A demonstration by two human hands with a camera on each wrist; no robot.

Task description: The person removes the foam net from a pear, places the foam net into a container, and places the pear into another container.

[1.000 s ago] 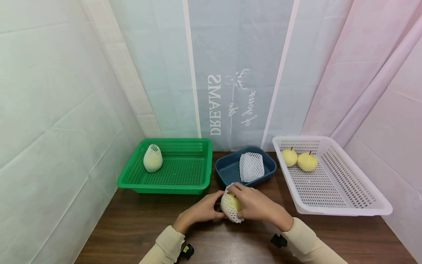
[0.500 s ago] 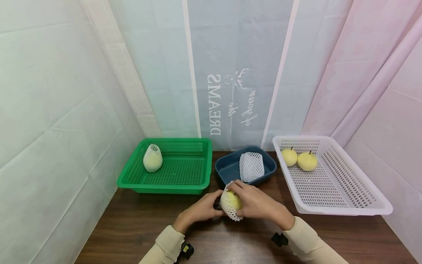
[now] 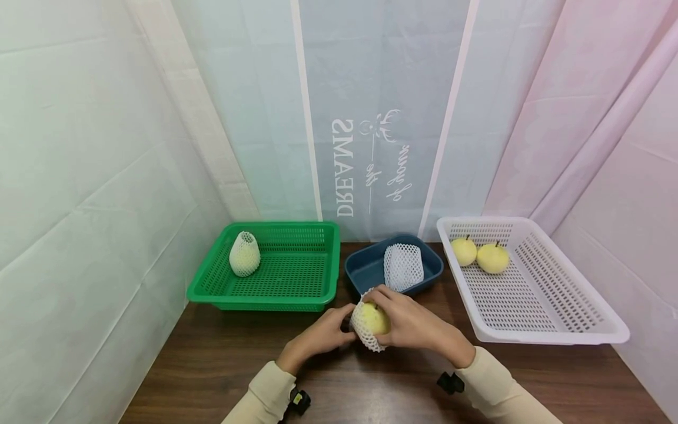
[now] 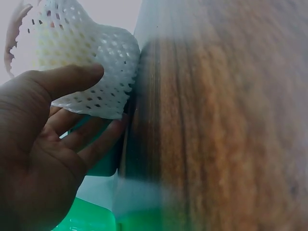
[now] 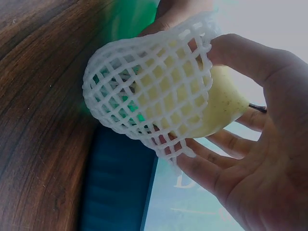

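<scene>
A yellow pear (image 3: 375, 318) sits partly inside a white foam net (image 3: 361, 331), low over the table in front of the blue tray. My right hand (image 3: 413, 321) holds the pear from the right, thumb and fingers spread around it at the net's opening. In the right wrist view the pear's stem end (image 5: 226, 103) sticks out of the mesh, and the far end of the net (image 5: 113, 91) hangs loose. My left hand (image 3: 320, 335) pinches the net from the left, its thumb (image 4: 79, 79) on the mesh and its other fingers behind and below.
A green basket (image 3: 286, 299) at the left holds a netted pear (image 3: 245, 257). The blue tray (image 3: 365, 268) bears white foam nets (image 3: 404, 266). At the right, a white basket (image 3: 551, 337) contains two bare pears (image 3: 492, 258). A curtain (image 3: 265, 118) closes off the back.
Both hands have shifted slightly away from the table's front edge with the pear and net. The pear has tilted, so more of its yellow top shows in the net's opening.
</scene>
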